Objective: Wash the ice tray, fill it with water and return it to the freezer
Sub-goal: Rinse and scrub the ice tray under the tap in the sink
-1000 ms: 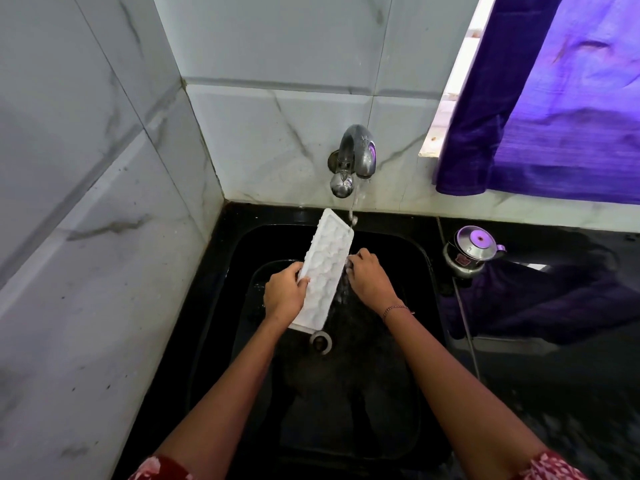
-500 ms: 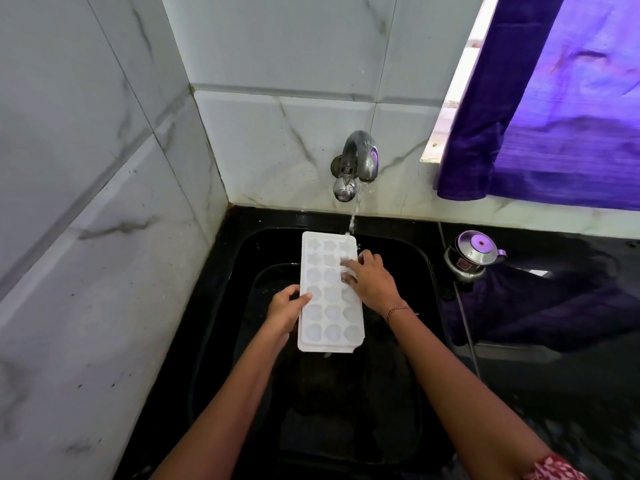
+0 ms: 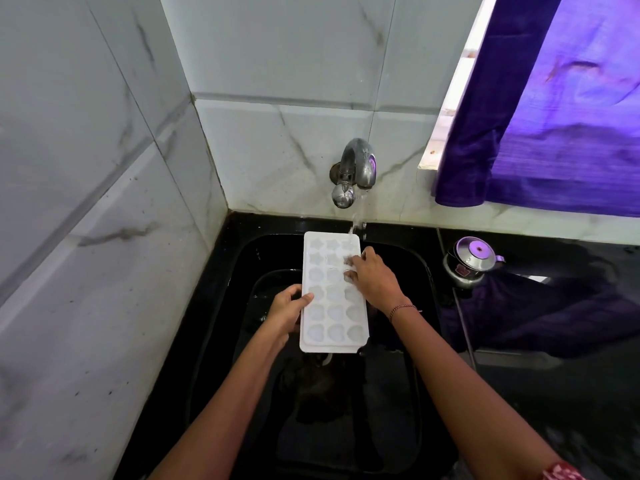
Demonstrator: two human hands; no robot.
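A person's left hand (image 3: 289,308) grips the left long edge of a white ice tray (image 3: 332,306), thumb laid over the rim and fingers curled beneath it. The right hand (image 3: 372,277) lies across the tray's right side with its fingers (image 3: 349,271) loosely bent, their tips resting in the cells of the right column and the thumb on top near the far corner; it is not closed round the tray. The two hands are apart, with the tray between them. A thin beaded bracelet (image 3: 401,308) circles the right wrist, and a scrap of red patterned sleeve (image 3: 561,472) shows at the near right edge.

The tray is held cells-up and roughly level above a black sink (image 3: 242,271), its long side running near to far. Its far right corner sits under a thin stream of water (image 3: 358,216) falling from a steel tap (image 3: 356,168) fixed to the white, grey-veined wall tiles (image 3: 277,64). Water glistens in the far cells, which are blurred by it.

To the right of the sink, on the glossy black tabletop (image 3: 554,393), stands a small steel lidded pot (image 3: 471,259) close to the wall. A purple curtain (image 3: 571,133) hangs above it at the far right, its colour mirrored in the wet-looking tabletop.
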